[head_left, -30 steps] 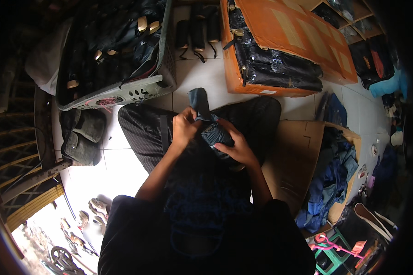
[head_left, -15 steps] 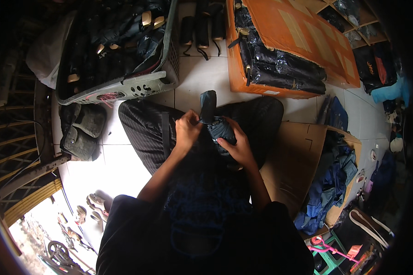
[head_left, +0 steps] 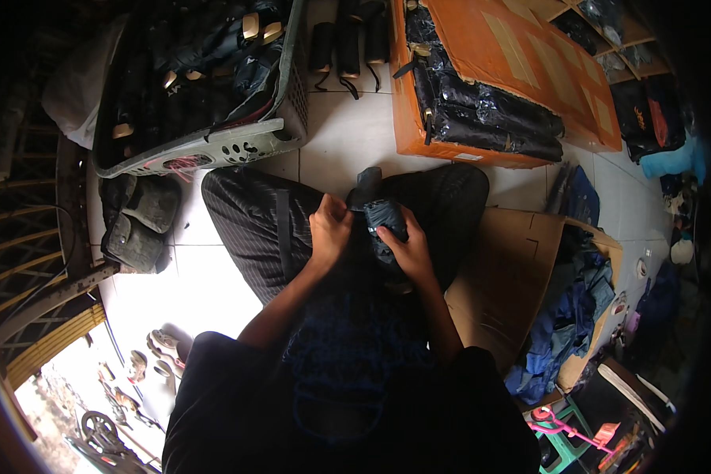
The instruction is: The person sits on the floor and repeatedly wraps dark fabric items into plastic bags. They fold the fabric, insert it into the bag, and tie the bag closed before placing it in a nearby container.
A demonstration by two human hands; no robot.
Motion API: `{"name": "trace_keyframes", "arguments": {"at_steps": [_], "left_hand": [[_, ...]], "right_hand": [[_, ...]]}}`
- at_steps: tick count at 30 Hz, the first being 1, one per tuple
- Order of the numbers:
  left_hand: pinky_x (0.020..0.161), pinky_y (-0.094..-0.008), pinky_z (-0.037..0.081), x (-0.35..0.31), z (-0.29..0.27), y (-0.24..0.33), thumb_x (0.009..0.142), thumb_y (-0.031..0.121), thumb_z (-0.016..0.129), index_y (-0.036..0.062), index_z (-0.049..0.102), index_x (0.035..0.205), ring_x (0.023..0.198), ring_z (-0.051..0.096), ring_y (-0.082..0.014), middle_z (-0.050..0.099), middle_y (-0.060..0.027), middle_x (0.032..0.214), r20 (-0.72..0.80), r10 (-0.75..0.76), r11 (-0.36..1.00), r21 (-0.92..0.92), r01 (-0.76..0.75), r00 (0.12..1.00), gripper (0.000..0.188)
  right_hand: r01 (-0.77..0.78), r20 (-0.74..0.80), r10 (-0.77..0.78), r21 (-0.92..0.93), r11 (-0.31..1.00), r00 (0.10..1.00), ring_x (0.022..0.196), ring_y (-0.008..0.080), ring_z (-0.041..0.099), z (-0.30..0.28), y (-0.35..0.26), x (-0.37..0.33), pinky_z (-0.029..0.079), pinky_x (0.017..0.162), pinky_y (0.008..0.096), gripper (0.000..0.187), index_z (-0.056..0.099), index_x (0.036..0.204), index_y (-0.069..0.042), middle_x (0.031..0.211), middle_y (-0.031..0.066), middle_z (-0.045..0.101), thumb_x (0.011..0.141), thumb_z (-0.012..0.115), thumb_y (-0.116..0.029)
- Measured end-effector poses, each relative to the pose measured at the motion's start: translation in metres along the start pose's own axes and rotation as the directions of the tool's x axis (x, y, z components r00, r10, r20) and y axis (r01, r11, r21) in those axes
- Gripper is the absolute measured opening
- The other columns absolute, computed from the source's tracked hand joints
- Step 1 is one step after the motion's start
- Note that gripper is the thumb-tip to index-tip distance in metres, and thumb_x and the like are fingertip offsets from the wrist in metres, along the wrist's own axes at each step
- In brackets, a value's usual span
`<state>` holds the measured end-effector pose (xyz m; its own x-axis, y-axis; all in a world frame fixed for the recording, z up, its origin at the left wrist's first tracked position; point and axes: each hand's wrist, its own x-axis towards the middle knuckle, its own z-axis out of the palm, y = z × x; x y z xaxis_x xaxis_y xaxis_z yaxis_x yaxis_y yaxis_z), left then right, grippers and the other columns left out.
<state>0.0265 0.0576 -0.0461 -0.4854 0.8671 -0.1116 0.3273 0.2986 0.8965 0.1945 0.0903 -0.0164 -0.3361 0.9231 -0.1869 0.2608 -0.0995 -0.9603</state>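
Observation:
Over my lap, my right hand (head_left: 408, 246) wraps round a dark blue-green folding umbrella (head_left: 385, 220), its cloth gathered into a short bundle. The thumb presses across the near side of it. Beyond the bundle a dark cloth piece (head_left: 368, 184) sticks up and away from me; whether it is joined to the umbrella I cannot tell. Close on the left of the bundle, my left hand (head_left: 331, 231) is closed in a pinch. A thin strip seems to run between its fingertips and the umbrella, but what they hold is too small to make out.
A grey plastic basket (head_left: 205, 152) of dark umbrellas stands ahead left. Several black ones (head_left: 347, 49) lie on the tiles beside it. An orange carton (head_left: 521, 59) holds wrapped black bundles. At right, an opened brown carton (head_left: 498, 272) contains blue cloth. Dark pouches (head_left: 144, 221) lie left.
The upright cloth piece beyond the umbrella has sunk and now looks shorter. My left hand has shifted slightly right and its fingers have turned; my right hand keeps its hold.

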Motion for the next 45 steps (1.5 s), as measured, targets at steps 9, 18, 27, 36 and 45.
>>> {"name": "trace_keyframes", "arguments": {"at_steps": [9,18,27,36,45], "left_hand": [[0.060,-0.0387,0.049,0.011,-0.001,0.005,0.080,0.014,0.067,-0.0002,0.059,0.074,0.065,0.062,-0.0326,0.060,-0.0143,0.077,0.018,0.254,0.963,0.090,-0.254,0.967,0.018],[0.052,-0.0349,0.047,0.009,0.006,0.027,0.082,0.004,0.062,-0.0012,0.056,0.084,0.057,0.063,-0.0298,0.061,-0.0168,0.067,-0.064,0.061,0.990,-0.123,-0.068,0.996,0.009],[0.057,-0.0352,0.049,0.007,0.006,-0.002,0.081,0.003,0.064,0.0030,0.059,0.092,0.063,0.063,-0.0314,0.063,-0.0149,0.074,-0.037,0.313,0.949,0.040,-0.312,0.949,0.012],[0.062,-0.0322,0.049,-0.003,0.004,0.003,0.080,0.004,0.067,-0.0005,0.061,0.088,0.066,0.064,-0.0214,0.063,-0.0135,0.081,-0.019,0.133,0.988,-0.071,-0.134,0.991,0.011],[0.068,-0.0305,0.049,-0.009,-0.005,0.024,0.080,-0.001,0.066,-0.0017,0.059,0.089,0.075,0.065,-0.0250,0.064,-0.0142,0.082,-0.064,0.250,0.957,-0.138,-0.256,0.966,0.011]], "right_hand": [[-0.154,0.014,0.153,0.053,0.987,0.988,0.100,0.0198,0.058,0.001,0.002,-0.002,0.046,0.087,0.0320,0.054,0.050,0.124,0.001,0.111,0.0157,0.059,0.079,0.074,-0.018],[-0.083,0.025,0.085,-0.065,0.994,0.996,0.104,0.0244,0.059,0.000,0.003,-0.003,0.046,0.090,0.0337,0.065,0.046,0.128,0.001,0.113,0.0202,0.059,0.076,0.077,-0.025],[-0.107,0.041,0.110,-0.051,0.993,0.993,0.106,0.0253,0.058,0.004,0.010,-0.003,0.044,0.092,0.0330,0.068,0.045,0.130,0.002,0.116,0.0199,0.059,0.077,0.075,-0.028],[-0.180,0.068,0.184,-0.068,0.981,0.981,0.103,0.0227,0.059,0.002,0.008,-0.002,0.046,0.090,0.0312,0.069,0.042,0.134,0.001,0.115,0.0175,0.060,0.078,0.074,-0.024],[-0.100,0.075,0.087,0.187,0.977,0.993,0.110,0.0180,0.053,0.001,-0.005,-0.002,0.042,0.094,0.0303,0.064,0.040,0.137,-0.001,0.126,0.0127,0.054,0.081,0.069,-0.014]]}}
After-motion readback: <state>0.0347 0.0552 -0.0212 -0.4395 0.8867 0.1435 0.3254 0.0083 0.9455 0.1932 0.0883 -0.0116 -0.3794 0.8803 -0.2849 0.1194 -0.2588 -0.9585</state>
